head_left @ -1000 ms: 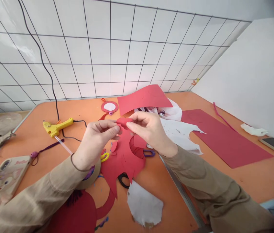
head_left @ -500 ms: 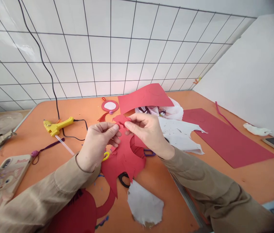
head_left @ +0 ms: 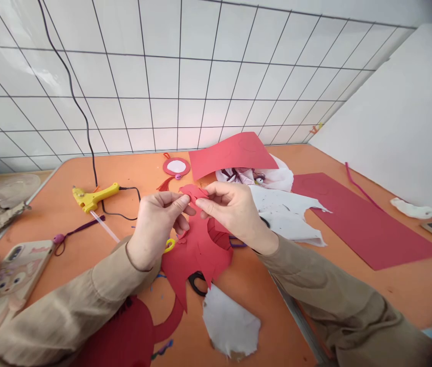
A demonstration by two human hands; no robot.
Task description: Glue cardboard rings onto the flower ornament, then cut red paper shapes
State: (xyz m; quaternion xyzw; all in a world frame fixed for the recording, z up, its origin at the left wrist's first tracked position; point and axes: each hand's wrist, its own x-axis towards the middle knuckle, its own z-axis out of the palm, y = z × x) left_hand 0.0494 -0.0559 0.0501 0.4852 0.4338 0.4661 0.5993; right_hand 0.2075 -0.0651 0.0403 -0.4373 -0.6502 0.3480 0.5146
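Observation:
A small red paper piece [head_left: 194, 192] is pinched between both hands, above the orange table. My left hand [head_left: 158, 221] holds its left side between thumb and fingers. On the right side, my right hand [head_left: 233, 211] grips it with thumb and forefinger. Cut red paper scraps [head_left: 198, 250] lie beneath the hands, with black scissor handles [head_left: 197, 283] partly under them. Just past the hands sits a red ring with a white centre [head_left: 176, 166] and a red tassel.
A yellow glue gun [head_left: 95, 197] and a phone [head_left: 19, 275] lie on the left. White cloth [head_left: 288, 214] and red sheets [head_left: 364, 224] cover parts of the right side. A tiled wall [head_left: 124, 76] rises behind the orange table [head_left: 269, 306].
The red piece between the fingers has turned and shows more of its flat face. The whole view has shifted slightly, with objects appearing a little further right.

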